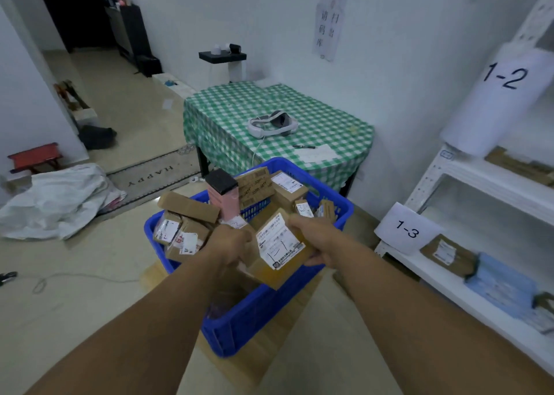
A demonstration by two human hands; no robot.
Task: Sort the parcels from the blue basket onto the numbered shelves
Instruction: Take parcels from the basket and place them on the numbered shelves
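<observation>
The left hand point(232, 245) and right hand point(311, 238) are each gripping a side of one parcel point(280, 246), holding it above the near end of the basket point(257, 313), left of the shelves point(419, 264)

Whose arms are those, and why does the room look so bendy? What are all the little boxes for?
There is no machine here. A person wears a wide camera on the head, so you look down along their own two arms, and that lens bends the edges of the room. The left hand and the right hand both hold one brown parcel with a white label, above a blue basket full of more parcels. On the right stand white shelves with paper signs, 1-2 and 1-3; a few parcels already lie there. Behind the basket is a table with a green checked cloth. On it lie a white headset, a pen and a sheet of paper.
</observation>
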